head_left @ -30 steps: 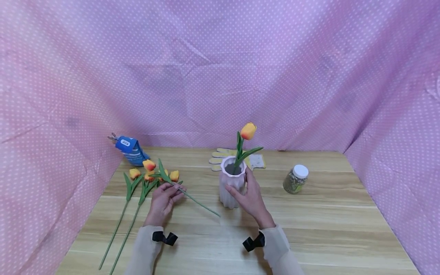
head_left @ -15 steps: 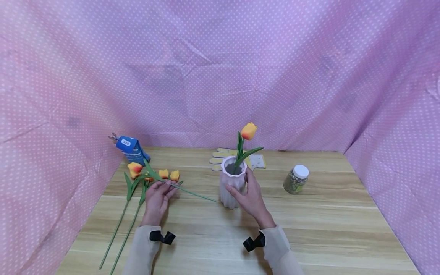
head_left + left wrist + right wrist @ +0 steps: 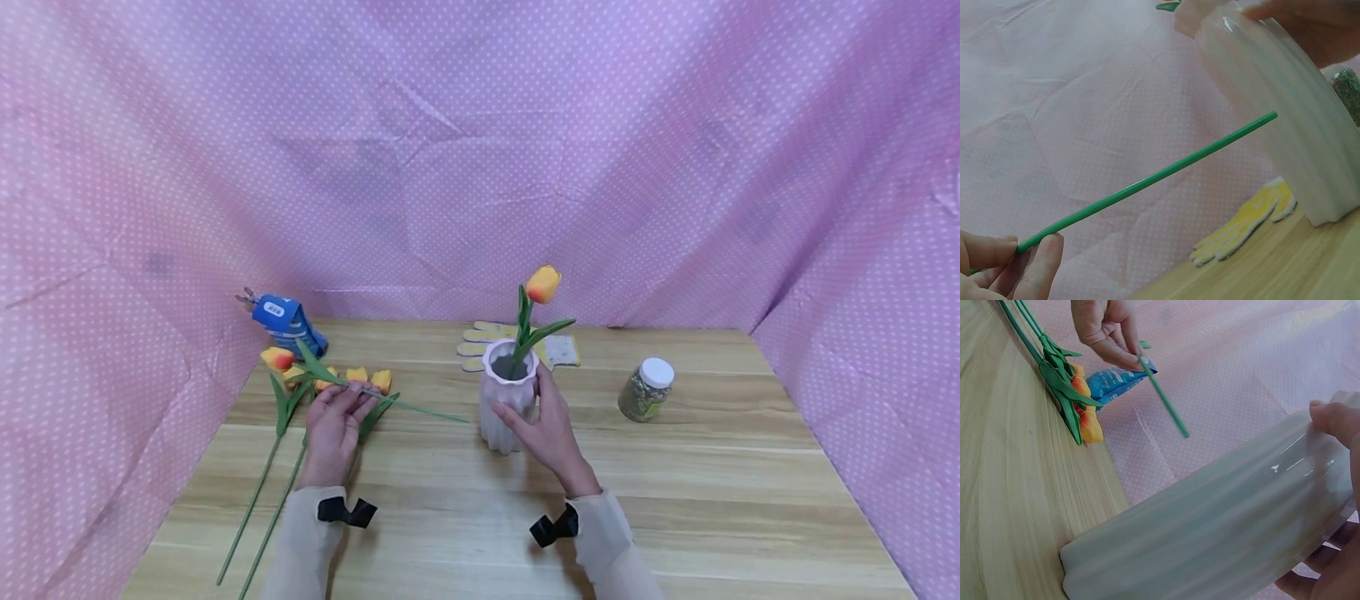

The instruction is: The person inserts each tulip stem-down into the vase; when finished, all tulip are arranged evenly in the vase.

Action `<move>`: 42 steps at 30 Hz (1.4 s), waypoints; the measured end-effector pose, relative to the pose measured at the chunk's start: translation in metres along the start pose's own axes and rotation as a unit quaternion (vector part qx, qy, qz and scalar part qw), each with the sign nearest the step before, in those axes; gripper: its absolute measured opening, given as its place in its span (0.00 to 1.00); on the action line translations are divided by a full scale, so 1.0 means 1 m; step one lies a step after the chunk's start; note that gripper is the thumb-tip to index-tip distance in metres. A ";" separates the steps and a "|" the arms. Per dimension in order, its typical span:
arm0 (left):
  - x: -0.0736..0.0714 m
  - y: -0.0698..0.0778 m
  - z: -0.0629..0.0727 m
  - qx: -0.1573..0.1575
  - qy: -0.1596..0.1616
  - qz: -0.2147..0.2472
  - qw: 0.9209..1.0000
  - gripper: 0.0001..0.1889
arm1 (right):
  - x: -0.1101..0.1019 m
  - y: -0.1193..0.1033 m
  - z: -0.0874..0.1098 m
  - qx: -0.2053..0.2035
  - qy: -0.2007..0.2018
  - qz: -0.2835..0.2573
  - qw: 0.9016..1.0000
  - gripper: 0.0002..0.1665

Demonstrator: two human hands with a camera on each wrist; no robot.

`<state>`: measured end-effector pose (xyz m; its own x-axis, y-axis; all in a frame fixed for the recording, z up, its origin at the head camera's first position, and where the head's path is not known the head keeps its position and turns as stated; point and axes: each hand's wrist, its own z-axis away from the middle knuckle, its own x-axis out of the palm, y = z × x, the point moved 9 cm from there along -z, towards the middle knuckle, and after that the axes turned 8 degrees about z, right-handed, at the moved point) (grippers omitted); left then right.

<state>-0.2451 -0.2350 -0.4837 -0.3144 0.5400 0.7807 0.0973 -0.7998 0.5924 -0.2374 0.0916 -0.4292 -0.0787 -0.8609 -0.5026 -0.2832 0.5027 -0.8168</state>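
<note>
My left hand point(image 3: 335, 429) pinches the green stem of an orange-yellow tulip point(image 3: 278, 358) between thumb and fingers. Its bloom points left, and the bare stem point(image 3: 1166, 172) reaches right toward the vase. A white fluted vase point(image 3: 497, 417) stands upright on the table, with one tulip point(image 3: 543, 285) standing in it. My right hand point(image 3: 551, 429) grips the vase's right side, thumb across the front. Under and around my left hand lie several more tulips point(image 3: 1063, 387), partly hidden by it in the head view.
A blue packet point(image 3: 288, 325) stands at the back left corner. Behind the vase lies a yellow and white glove point(image 3: 480, 337). To the right stands a jar point(image 3: 645, 392) with a white lid. Pink dotted cloth point(image 3: 480, 167) surrounds the wooden table point(image 3: 712, 500).
My left hand has moved left and slightly back with the tulip, whose stem has swung up closer to level. My right hand and the vase have stayed in place.
</note>
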 end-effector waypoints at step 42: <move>0.093 0.045 0.008 0.081 -0.070 0.066 0.992 0.10 | 0.000 -0.002 -0.001 -0.016 0.005 -0.007 1.000 0.50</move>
<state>-0.2629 -0.2186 -0.3825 -0.1548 0.4731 0.8673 0.2841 -0.8195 0.4977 -0.2379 0.0907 -0.4273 -0.0836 -0.8685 -0.4885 -0.3138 0.4883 -0.8143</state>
